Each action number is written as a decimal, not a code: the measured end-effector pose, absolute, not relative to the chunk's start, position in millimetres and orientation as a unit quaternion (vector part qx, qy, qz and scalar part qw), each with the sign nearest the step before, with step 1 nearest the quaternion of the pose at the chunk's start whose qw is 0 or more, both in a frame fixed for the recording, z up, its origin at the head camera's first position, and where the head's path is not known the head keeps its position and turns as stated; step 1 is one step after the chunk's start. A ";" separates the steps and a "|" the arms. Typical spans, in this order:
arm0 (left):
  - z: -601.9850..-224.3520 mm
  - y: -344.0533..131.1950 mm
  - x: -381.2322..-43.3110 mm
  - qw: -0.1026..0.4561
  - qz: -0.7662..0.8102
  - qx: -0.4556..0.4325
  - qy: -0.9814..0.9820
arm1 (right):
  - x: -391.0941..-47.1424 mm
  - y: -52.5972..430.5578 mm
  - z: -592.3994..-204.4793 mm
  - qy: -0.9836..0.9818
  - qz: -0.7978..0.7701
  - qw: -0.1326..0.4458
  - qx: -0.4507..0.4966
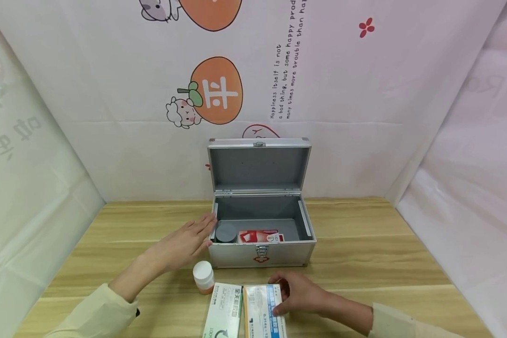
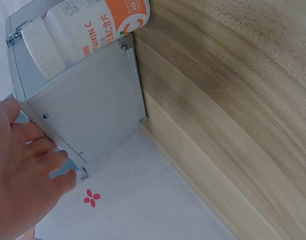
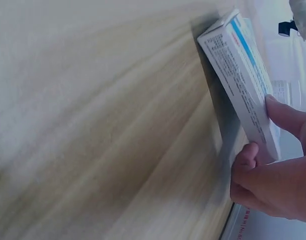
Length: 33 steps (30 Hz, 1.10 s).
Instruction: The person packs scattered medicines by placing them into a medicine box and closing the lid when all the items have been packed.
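- Head view shows our right hand [image 1: 302,292] pinching blue-and-white box [image 1: 259,312] before the opened case [image 1: 236,256]; green-and-white box [image 1: 223,310] lies just beside.
- Left wrist view: our left hand [image 2: 28,170], fingers loosely extended, touches the case's edge; white-capped bottle [image 2: 88,32] stands near, maybe obstructing.
- Right wrist view: thumb and fingers grip the blue-and-white box's end; we judge the step is grasping, next calling for steady lift.

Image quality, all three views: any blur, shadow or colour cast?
Head: backdrop print in English is legible, with a pinkish cast toward the right. Left wrist: bottle lettering is readable. Right wrist: tabletop grain looks soft, washed out toward upper left; a dark shadow runs along the white-and-blue box.
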<state>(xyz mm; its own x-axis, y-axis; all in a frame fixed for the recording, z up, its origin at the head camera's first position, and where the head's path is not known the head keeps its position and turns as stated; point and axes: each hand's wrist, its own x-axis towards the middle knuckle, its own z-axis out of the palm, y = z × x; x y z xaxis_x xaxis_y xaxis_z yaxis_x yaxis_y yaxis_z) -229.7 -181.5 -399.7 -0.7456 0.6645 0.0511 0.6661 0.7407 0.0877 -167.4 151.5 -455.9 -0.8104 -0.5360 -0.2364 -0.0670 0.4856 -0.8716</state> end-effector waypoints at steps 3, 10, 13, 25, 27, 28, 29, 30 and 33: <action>-399.4 -181.4 -229.6 0.010 -0.048 -0.356 -0.933 | -165.9 151.4 -455.6 0.809 -0.503 0.269 -0.144; -400.8 -181.9 -229.0 0.010 -0.049 -0.353 -0.934 | -163.8 153.7 -457.3 0.775 -0.547 0.304 -0.086; -401.1 -182.2 -229.2 0.012 -0.050 -0.354 -0.934 | -161.5 154.1 -458.2 0.750 -0.571 0.329 -0.062; -400.4 -182.2 -229.3 0.012 -0.049 -0.353 -0.934 | -149.0 152.6 -459.0 0.661 -0.643 0.385 -0.042; -400.7 -182.1 -229.6 0.014 -0.048 -0.354 -0.934 | -148.8 153.3 -458.7 0.668 -0.637 0.383 -0.032; -400.8 -182.1 -229.5 0.016 -0.049 -0.355 -0.933 | -148.8 153.7 -458.4 0.675 -0.631 0.382 -0.026; -401.1 -182.1 -229.6 0.016 -0.049 -0.355 -0.933 | -148.9 154.0 -458.0 0.682 -0.624 0.380 -0.019; -401.3 -182.2 -229.7 0.017 -0.049 -0.356 -0.933 | -149.0 154.1 -457.6 0.690 -0.617 0.379 -0.013; -401.6 -182.2 -229.6 0.017 -0.050 -0.356 -0.933 | -149.9 154.2 -456.5 0.706 -0.602 0.372 -0.003</action>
